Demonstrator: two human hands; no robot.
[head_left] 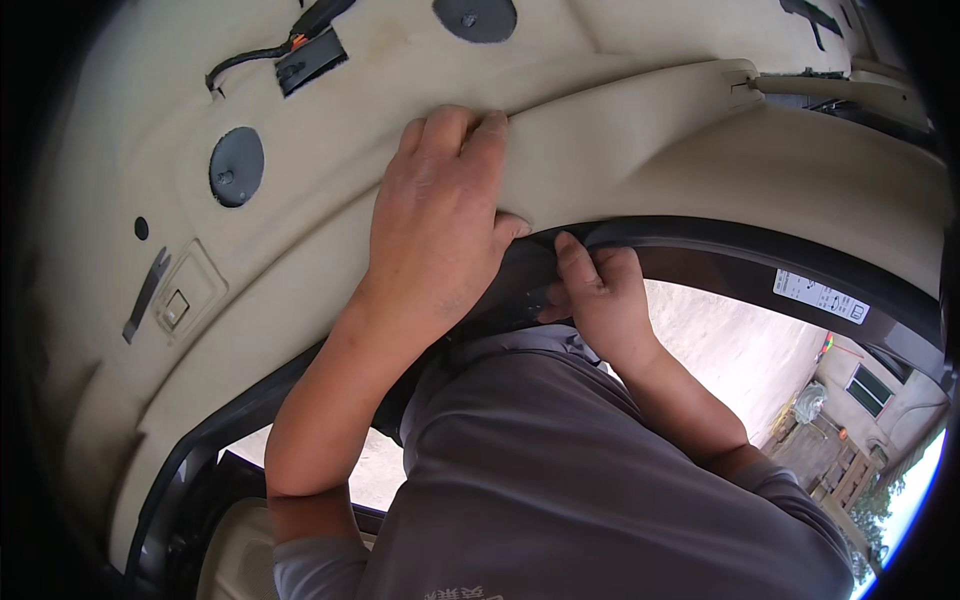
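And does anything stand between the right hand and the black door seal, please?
Nothing visible does: the right hand appears to touch the black door seal directly. The left hand is beside it, against the beige trim, not between them.

seal (720, 231) along lining (590, 130) | label (822, 295) on frame (710, 265), right of hands (435, 210)

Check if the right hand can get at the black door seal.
Likely yes: the right hand is at the black door seal, thumb apparently against it; the left hand sits alongside, not blocking it.
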